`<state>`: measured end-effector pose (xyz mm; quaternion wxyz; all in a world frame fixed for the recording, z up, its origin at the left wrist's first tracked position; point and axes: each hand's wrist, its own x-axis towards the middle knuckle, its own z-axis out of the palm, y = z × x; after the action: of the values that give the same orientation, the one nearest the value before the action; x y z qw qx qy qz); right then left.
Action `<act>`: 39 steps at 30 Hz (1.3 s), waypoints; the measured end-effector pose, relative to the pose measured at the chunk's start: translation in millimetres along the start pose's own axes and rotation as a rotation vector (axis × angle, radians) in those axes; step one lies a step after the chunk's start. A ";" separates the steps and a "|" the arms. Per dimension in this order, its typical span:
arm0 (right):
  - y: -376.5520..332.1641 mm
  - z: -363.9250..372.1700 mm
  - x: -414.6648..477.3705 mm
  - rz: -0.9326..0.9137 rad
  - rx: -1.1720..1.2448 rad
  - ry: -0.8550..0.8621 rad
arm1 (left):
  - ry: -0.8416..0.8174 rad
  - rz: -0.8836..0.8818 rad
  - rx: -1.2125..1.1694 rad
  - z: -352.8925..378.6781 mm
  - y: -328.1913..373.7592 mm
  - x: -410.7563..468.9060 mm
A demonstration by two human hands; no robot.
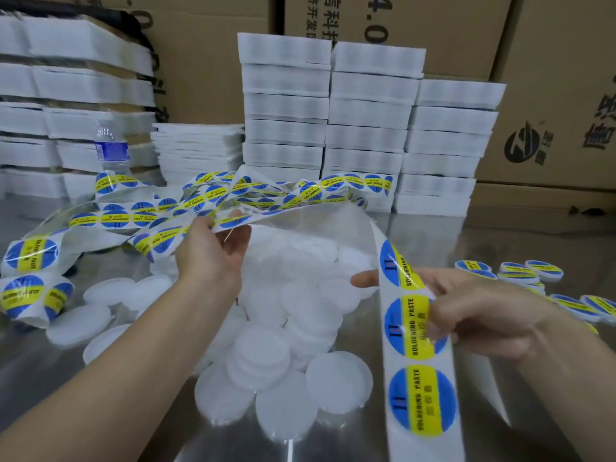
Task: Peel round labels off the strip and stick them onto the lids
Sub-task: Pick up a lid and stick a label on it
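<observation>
A long white backing strip [421, 400] carries round blue-and-yellow "soldering paste" labels and runs from the lower right up over a clear bag [310, 235] to a tangled heap at the back left. My left hand [216, 248] holds the strip up above the bag, thumb on top. My right hand [466, 311] pinches the strip lower down, with its fingers on the edge of a label [415, 326]. Plain white round lids [260, 358] spill from the bag onto the metal table. Several labelled lids [530, 273] lie at the right.
A tangled label strip [140, 215] lies across the back left of the shiny table. Stacks of white packs [366, 128] and cardboard cartons [546, 95] stand behind. A water bottle [111, 150] stands at the back left.
</observation>
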<state>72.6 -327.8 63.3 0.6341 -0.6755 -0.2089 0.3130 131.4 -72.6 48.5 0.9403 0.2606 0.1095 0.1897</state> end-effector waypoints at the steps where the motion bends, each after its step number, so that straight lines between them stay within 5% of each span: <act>1: 0.7 0.1 0.7 -0.004 0.028 -0.006 | -0.028 -0.015 0.056 0.0 -1.7 0.6; 11: 3.1 6.3 17.9 0.035 0.421 0.160 | -0.248 -0.277 0.284 1.7 -22.7 -11.2; 19: 10.0 9.1 19.7 0.007 0.176 0.195 | -0.374 -0.395 0.485 0.5 -23.6 -19.3; 24: 17.8 19.0 22.2 0.010 0.006 -0.007 | -0.365 -0.232 0.348 5.1 -21.3 -16.8; 30: 22.1 23.2 23.8 -0.058 -0.041 -0.107 | -0.068 -0.089 0.195 -0.8 -5.6 3.1; 39: 12.3 21.7 23.8 -0.236 0.079 0.130 | 0.177 0.304 0.239 -10.3 -1.6 20.6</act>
<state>73.2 -297.3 47.4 0.7048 -0.6396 -0.2330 0.1997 147.4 -60.7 36.8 0.8500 0.3662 0.1728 0.3369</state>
